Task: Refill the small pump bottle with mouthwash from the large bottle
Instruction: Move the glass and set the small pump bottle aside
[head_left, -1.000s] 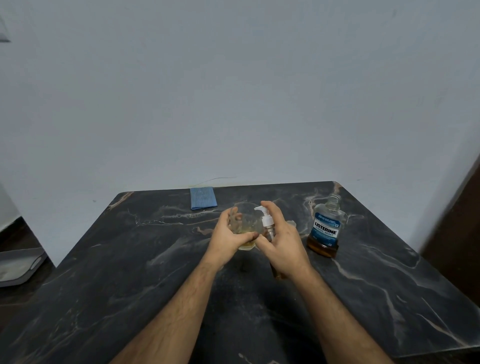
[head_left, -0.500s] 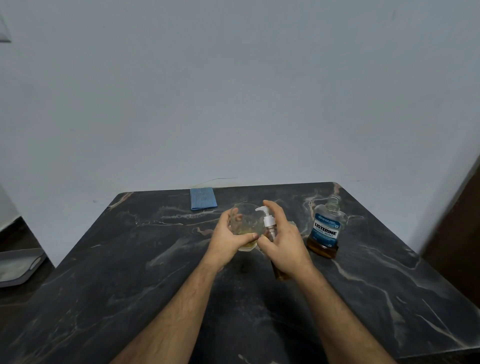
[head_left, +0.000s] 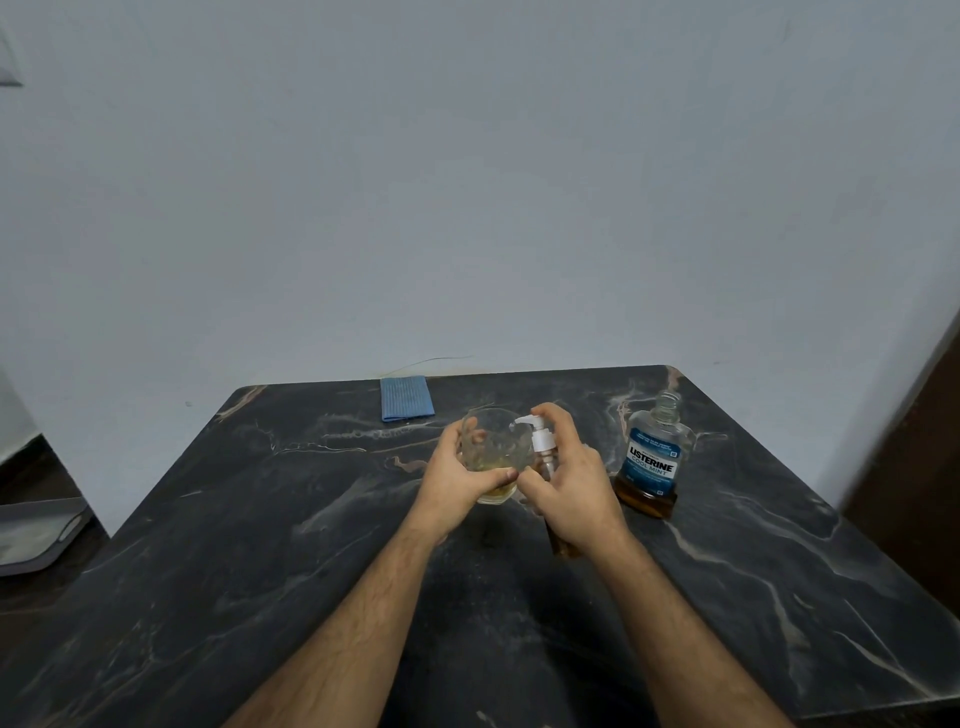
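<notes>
My right hand (head_left: 574, 486) grips the small pump bottle (head_left: 543, 447), which has a white pump head and amber liquid showing below my palm. My index finger rests on top of the pump, and the nozzle points left over a clear glass (head_left: 493, 449). My left hand (head_left: 457, 478) holds that glass from its left side; a little yellowish liquid lies in its bottom. The large Listerine bottle (head_left: 652, 460) stands uncapped to the right of my hands, with amber liquid low in it.
A folded blue cloth (head_left: 407, 397) lies at the far edge of the dark marble table (head_left: 208, 545). A pale wall runs behind the table. A grey tray (head_left: 36, 530) sits low on the left, off the table.
Both hands have stayed almost in place, still holding the glass and the pump bottle. My right index finger has shifted slightly on the pump head.
</notes>
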